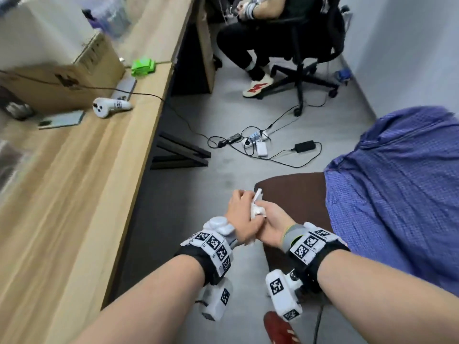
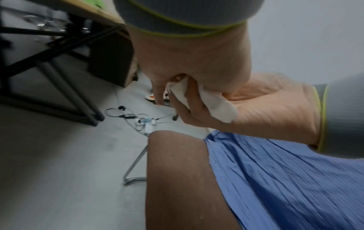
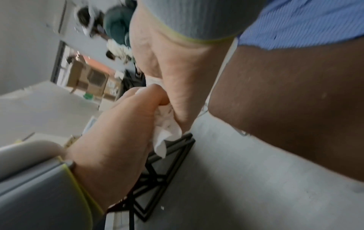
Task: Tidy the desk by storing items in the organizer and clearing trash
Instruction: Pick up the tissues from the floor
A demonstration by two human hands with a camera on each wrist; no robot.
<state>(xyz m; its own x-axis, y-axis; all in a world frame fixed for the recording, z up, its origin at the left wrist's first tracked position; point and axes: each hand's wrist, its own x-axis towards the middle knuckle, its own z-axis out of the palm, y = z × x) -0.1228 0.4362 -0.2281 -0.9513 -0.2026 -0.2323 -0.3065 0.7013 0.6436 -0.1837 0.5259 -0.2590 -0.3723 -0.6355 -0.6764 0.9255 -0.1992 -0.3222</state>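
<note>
Head view: both hands, the left hand point(image 1: 242, 214) and the right hand point(image 1: 272, 225), squeeze a white tissue point(image 1: 256, 209) together; loose bits could fall on the floor point(image 1: 198, 209).

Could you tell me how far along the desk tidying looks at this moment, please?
In hand: the left hand and right hand together grip a crumpled white tissue over the floor, away from the desk; no bin is in view. Left: a white controller, a green item and a cardboard box are on the desk. No organizer shows, so nothing looks finished.
</note>
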